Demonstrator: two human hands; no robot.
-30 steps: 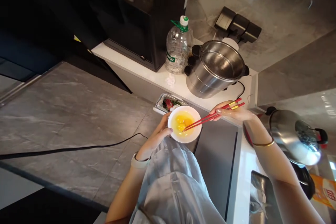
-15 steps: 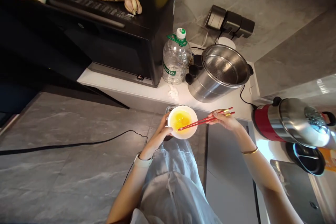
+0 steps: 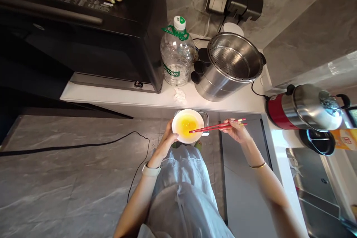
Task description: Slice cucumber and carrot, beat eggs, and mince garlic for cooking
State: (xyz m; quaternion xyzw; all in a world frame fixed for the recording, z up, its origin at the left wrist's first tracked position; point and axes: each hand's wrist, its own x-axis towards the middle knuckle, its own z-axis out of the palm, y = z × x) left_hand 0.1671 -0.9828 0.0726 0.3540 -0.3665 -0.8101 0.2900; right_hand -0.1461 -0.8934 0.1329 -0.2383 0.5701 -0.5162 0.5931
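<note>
Bowl point(image 3: 200, 122), left side clasped by left hand point(image 3: 167, 138); right hand point(image 3: 236, 131) pinches 2 chopsticks point(image 3: 203, 129); one-sided hold could spill egg point(image 3: 186, 122).

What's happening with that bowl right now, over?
Left hand holds white bowl. Right hand grips red chopsticks, tips in yellow egg. Nothing visibly in the way.

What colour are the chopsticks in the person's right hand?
The chopsticks are mostly red; the head view shows them best.
</note>
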